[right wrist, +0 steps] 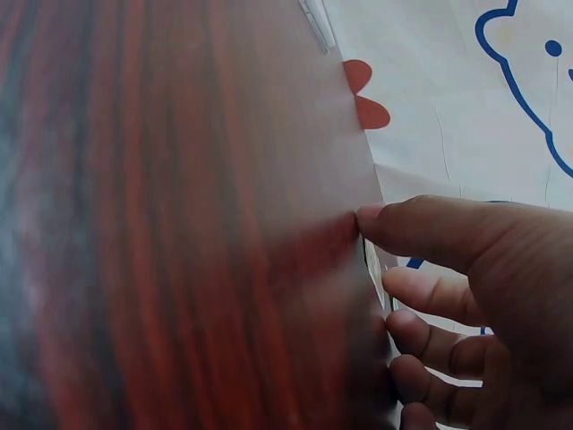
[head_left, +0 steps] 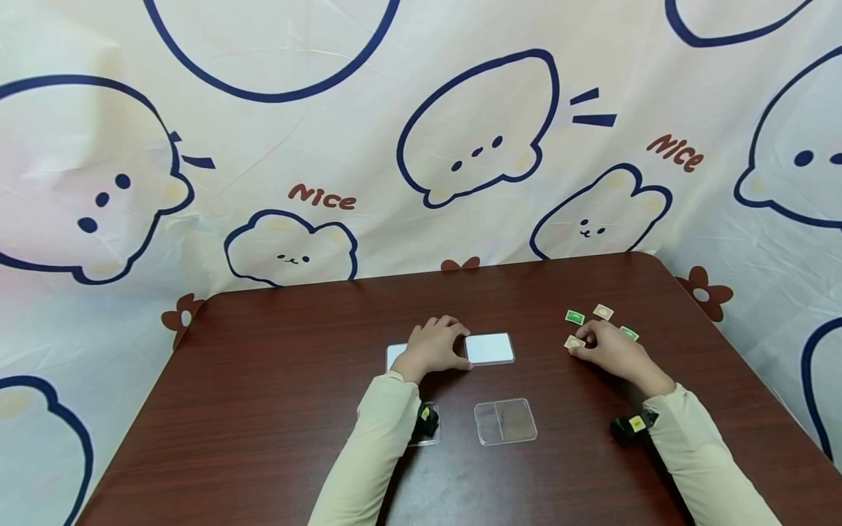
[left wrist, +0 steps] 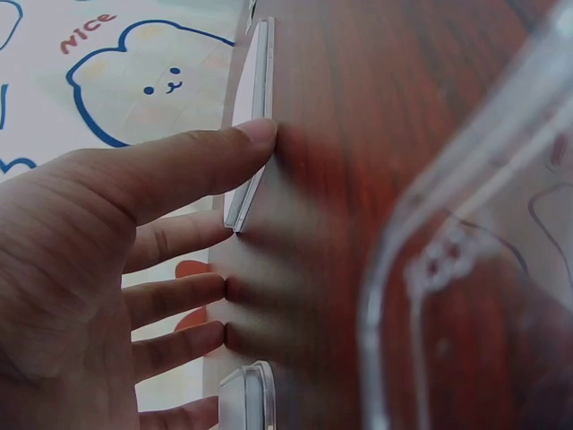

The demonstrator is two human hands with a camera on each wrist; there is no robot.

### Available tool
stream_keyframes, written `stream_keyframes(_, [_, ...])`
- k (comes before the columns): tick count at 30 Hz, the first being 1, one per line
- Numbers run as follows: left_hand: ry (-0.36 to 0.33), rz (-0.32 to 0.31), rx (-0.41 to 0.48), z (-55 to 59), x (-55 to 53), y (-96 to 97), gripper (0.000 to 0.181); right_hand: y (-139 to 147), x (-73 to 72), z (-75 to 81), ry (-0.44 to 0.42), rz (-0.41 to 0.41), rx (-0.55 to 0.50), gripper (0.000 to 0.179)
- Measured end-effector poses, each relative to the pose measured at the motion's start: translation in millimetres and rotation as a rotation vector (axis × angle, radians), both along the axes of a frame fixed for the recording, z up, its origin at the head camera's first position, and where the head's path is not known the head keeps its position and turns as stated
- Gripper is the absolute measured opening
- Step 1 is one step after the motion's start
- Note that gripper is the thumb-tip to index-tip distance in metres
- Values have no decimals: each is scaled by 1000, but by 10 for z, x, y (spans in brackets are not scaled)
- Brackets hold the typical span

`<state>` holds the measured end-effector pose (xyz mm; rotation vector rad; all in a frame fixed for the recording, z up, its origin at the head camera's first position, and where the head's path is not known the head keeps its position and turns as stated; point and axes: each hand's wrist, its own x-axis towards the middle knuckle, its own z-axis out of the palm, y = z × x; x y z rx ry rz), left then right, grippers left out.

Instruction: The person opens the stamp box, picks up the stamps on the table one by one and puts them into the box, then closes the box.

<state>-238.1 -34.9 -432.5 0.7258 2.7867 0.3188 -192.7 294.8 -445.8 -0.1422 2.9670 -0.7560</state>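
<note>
Head view, left hand: left hand [head_left: 434, 345] spread wide, thumb and index finger at the near and far corners of the left end of the right white box [head_left: 490, 349]; the fingers touch the box without curling round it.
Head view, left white box: left white box [head_left: 395, 353] flat on the table [head_left: 276, 409], partly hidden behind the left hand.
Head view, right hand: right hand [head_left: 615, 353] low over the table; thumb and index finger bent together, pinching the near beige card [head_left: 574, 342] between 2 fingertips.
Head view, other cards: 3 pieces near the right hand, namely the left green card [head_left: 575, 317], the far beige card [head_left: 603, 312] and the right green card [head_left: 629, 333], the last just beyond the knuckles.
Head view, clear trays: 1 clear tray [head_left: 506, 421] nearer the person than the right white box; a 2nd tray [head_left: 432, 440] partly covered by the left wrist.
Left wrist view, fingers: thumb extended across the right white box's edge; 4 fingers fanned, the little finger beside the left white box.
Left wrist view, foreground: blurred clear plastic edge [left wrist: 369, 331] at right.
Right wrist view, fingers: thumb tip at the table surface, narrow gap to the index finger; the card between is barely visible.
Right wrist view, backdrop: printed cloth [right wrist: 430, 98] behind the table.
</note>
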Motion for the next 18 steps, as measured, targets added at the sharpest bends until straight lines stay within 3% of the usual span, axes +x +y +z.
stream_keyframes(7, [-3,3,1,5,9,1,63,-34,-14,6,6,23,2,20])
stream_keyframes(18, [-3,6,13,27,26,6,62,-54,-5,-24,46,35,-49,19])
